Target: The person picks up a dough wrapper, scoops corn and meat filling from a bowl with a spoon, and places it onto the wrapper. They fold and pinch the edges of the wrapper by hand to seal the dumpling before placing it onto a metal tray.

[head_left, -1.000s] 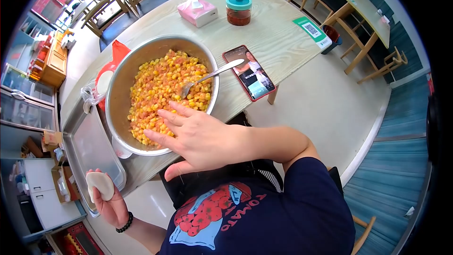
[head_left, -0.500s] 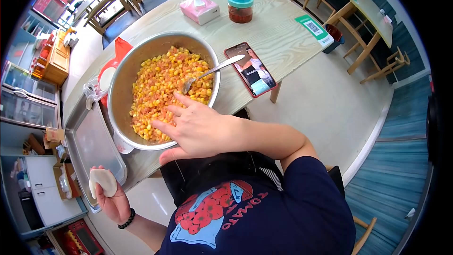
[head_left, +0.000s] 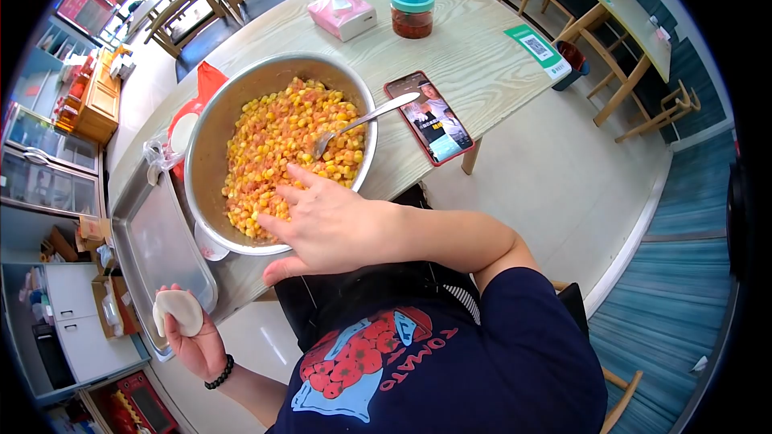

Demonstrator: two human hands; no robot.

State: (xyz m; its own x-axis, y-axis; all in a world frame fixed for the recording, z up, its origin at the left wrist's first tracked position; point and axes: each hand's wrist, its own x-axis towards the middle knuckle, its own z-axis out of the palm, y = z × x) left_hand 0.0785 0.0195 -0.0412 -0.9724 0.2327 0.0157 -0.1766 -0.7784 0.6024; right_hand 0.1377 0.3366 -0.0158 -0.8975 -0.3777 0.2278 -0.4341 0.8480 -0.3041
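A round, pale dough wrapper (head_left: 180, 312) lies in my left hand (head_left: 199, 347), held by the thumb and fingers over the near end of the metal tray (head_left: 165, 241). My right hand (head_left: 318, 221) is spread with nothing in it, above the near rim of a large metal bowl (head_left: 207, 185). Yellow corn mixed with pinkish filling (head_left: 281, 133) fills much of the bowl. A metal spoon (head_left: 366, 120) rests in the filling, its handle reaching over the right rim.
Right of the bowl lies a phone (head_left: 429, 118) with a lit screen. Farther back on the wooden table (head_left: 474, 56) are a tissue pack (head_left: 342, 16), a teal-lidded jar (head_left: 412, 14) and a green QR card (head_left: 537, 50). A red bag (head_left: 211, 82) sits behind the bowl's left side.
My right hand has shifted slightly left across the near side of the bowl. My left hand still holds the wrapper in nearly the same place.
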